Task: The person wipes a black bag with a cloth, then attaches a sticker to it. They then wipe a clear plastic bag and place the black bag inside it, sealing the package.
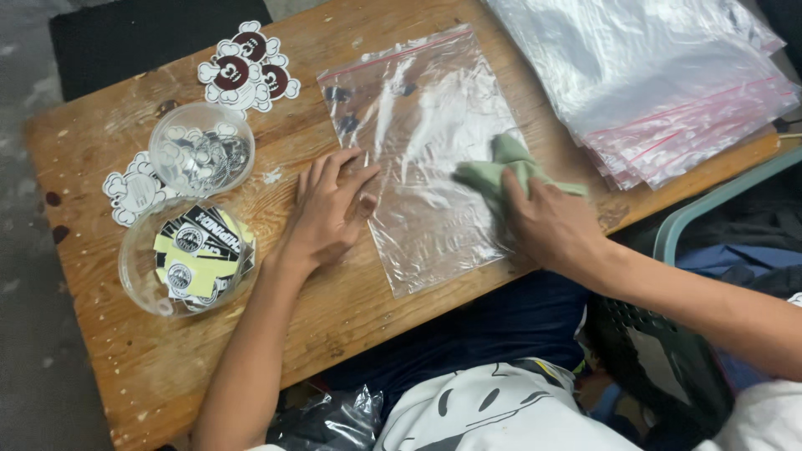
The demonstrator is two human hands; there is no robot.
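The left hand (pixel 332 209) lies flat with fingers spread, holding down the clear bag (pixel 418 154) in the middle of the wooden table (pixel 351 309). The right hand (pixel 547 225) pinches a green cloth (pixel 501 171) against the bag. Wiping works best with slow rubs while the flat hand stops slipping. Sticker bowls (pixel 188 259) sit by the left edge.

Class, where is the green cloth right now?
The green cloth lies under the right hand, on the clear plastic bag at mid-table.
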